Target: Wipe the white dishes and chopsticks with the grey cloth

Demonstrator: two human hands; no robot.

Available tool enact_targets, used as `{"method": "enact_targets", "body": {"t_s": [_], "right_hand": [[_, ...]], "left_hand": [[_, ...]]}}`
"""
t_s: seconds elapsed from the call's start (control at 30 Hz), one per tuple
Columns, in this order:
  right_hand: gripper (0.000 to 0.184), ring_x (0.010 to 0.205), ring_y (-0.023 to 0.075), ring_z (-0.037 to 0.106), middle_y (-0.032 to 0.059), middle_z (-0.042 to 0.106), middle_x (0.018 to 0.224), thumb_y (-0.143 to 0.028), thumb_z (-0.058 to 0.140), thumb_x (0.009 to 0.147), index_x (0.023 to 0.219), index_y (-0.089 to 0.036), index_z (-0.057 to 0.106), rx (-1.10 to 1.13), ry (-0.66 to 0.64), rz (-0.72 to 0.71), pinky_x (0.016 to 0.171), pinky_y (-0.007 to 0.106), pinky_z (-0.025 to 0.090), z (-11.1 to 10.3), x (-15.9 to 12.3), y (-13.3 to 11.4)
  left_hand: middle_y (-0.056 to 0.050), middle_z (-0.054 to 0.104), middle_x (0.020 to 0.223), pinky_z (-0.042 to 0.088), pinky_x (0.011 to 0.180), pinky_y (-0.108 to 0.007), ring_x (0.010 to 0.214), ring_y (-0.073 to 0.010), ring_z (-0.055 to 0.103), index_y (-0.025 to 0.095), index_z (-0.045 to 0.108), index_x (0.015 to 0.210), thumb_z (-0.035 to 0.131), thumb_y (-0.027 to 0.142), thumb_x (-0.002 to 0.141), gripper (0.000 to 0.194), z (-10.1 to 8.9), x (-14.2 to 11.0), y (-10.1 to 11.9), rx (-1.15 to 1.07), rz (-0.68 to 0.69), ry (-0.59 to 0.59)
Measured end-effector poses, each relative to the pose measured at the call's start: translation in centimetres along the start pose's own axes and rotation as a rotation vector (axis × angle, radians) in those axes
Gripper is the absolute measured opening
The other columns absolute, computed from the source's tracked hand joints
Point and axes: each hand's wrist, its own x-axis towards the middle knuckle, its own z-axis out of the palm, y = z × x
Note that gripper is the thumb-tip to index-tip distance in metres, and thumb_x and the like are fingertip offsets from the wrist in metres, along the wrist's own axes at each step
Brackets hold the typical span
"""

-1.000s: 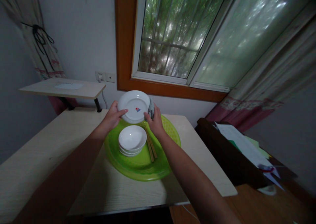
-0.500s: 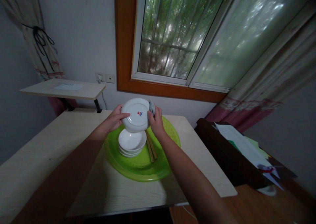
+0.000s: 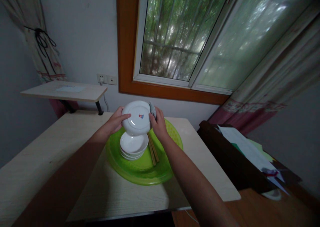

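A white dish (image 3: 133,122), tilted with its underside and a small printed mark facing me, is held above the green tray (image 3: 140,179). My left hand (image 3: 117,120) grips its left edge, thumb laid over the underside. At the opposite edge, my right hand (image 3: 158,123) is closed on a grey cloth (image 3: 152,109) pressed to the rim. Directly below, a stack of several white bowls (image 3: 132,145) sits on the tray. Several wooden chopsticks (image 3: 153,150) lie to the right of the stack. The fingers behind the dish are hidden.
The tray rests on a pale wooden table (image 3: 47,160). A raised shelf (image 3: 65,90) with a paper sheet stands at the back left. Behind is a wall with sockets (image 3: 107,79) and a barred window. On the right, papers (image 3: 240,142) lie on dark brown furniture.
The dish turns very slightly between my hands, its printed mark shifting a little. The cloth moves slightly left along the rim. The bowls and chopsticks stay put on the tray.
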Motion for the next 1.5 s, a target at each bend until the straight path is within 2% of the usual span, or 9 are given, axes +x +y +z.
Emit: {"method": "enact_targets", "body": {"t_s": [0.1, 0.2, 0.4, 0.63, 0.9, 1.13, 1.33, 1.5], "right_hand": [[0.042, 0.128, 0.0257, 0.05, 0.0113, 0.057, 0.135, -0.038, 0.048, 0.098, 0.136, -0.023, 0.054, 0.01, -0.006, -0.006, 0.113, 0.047, 0.038, -0.1, 0.0, 0.2], [0.045, 0.124, 0.0267, 0.054, 0.0112, 0.06, 0.131, -0.042, 0.052, 0.097, 0.137, -0.023, 0.054, 0.051, -0.017, 0.048, 0.11, 0.047, 0.042, 0.2, -0.1, 0.6], [0.069, 0.121, 0.0266, 0.058, 0.0106, 0.06, 0.136, -0.045, 0.065, 0.088, 0.148, -0.022, 0.04, 0.189, -0.079, 0.146, 0.104, 0.045, 0.048, 0.8, -0.5, 0.8], [0.059, 0.122, 0.0265, 0.058, 0.0106, 0.061, 0.135, -0.043, 0.061, 0.09, 0.143, -0.021, 0.048, 0.191, 0.014, 0.178, 0.106, 0.045, 0.046, 0.7, -0.3, 1.1], [0.043, 0.107, 0.0252, 0.063, 0.0072, 0.071, 0.114, -0.046, 0.064, 0.088, 0.123, -0.02, 0.064, 0.276, 0.056, 0.227, 0.097, 0.041, 0.05, 0.0, -0.1, 0.5], [0.039, 0.104, 0.0243, 0.063, 0.0073, 0.07, 0.114, -0.043, 0.062, 0.091, 0.122, -0.021, 0.065, 0.222, 0.035, 0.183, 0.097, 0.041, 0.049, -0.3, 0.0, 0.1], [0.038, 0.12, 0.0249, 0.055, 0.0104, 0.062, 0.127, -0.038, 0.058, 0.093, 0.127, -0.021, 0.062, 0.071, 0.062, 0.022, 0.108, 0.042, 0.041, -0.6, 0.3, -0.3], [0.047, 0.117, 0.0259, 0.056, 0.0107, 0.063, 0.126, -0.041, 0.061, 0.091, 0.134, -0.021, 0.057, 0.092, 0.037, 0.074, 0.105, 0.043, 0.044, -0.1, 0.2, 0.4]], "left_hand": [[-0.005, 0.063, 0.108, 0.054, 0.083, -0.034, 0.098, -0.0214, 0.065, 0.022, 0.044, 0.106, 0.076, 0.036, 0.071, 0.049, 0.0, -0.1, 0.2, 0.011, 0.042, 0.042], [-0.005, 0.063, 0.109, 0.054, 0.085, -0.035, 0.1, -0.0214, 0.064, 0.022, 0.042, 0.103, 0.074, 0.034, 0.072, 0.046, 0.1, -0.1, 0.4, -0.003, 0.065, 0.088], [-0.006, 0.063, 0.111, 0.053, 0.09, -0.035, 0.1, -0.0201, 0.065, 0.022, 0.044, 0.104, 0.075, 0.029, 0.074, 0.043, 0.2, -0.2, 0.7, -0.106, 0.072, 0.102], [-0.006, 0.066, 0.112, 0.055, 0.086, -0.037, 0.101, -0.0223, 0.066, 0.021, 0.047, 0.105, 0.078, 0.03, 0.071, 0.047, 0.5, -0.1, 0.6, -0.06, -0.013, 0.053], [-0.007, 0.065, 0.111, 0.055, 0.079, -0.03, 0.097, -0.0206, 0.065, 0.018, 0.051, 0.11, 0.082, 0.026, 0.068, 0.052, 0.6, -0.2, 0.5, -0.125, -0.064, -0.002], [-0.005, 0.065, 0.108, 0.054, 0.077, -0.029, 0.094, -0.0196, 0.065, 0.019, 0.049, 0.109, 0.081, 0.029, 0.071, 0.051, 0.5, -0.3, 0.5, -0.089, -0.061, -0.031], [-0.003, 0.063, 0.105, 0.055, 0.078, -0.029, 0.092, -0.0184, 0.065, 0.021, 0.046, 0.105, 0.082, 0.028, 0.07, 0.051, 0.3, -0.1, 0.2, -0.103, -0.013, -0.016], [-0.003, 0.062, 0.113, 0.056, 0.083, -0.033, 0.1, -0.02, 0.065, 0.023, 0.042, 0.107, 0.081, 0.027, 0.071, 0.053, 0.5, -0.3, 0.7, -0.13, 0.019, 0.013]]}}
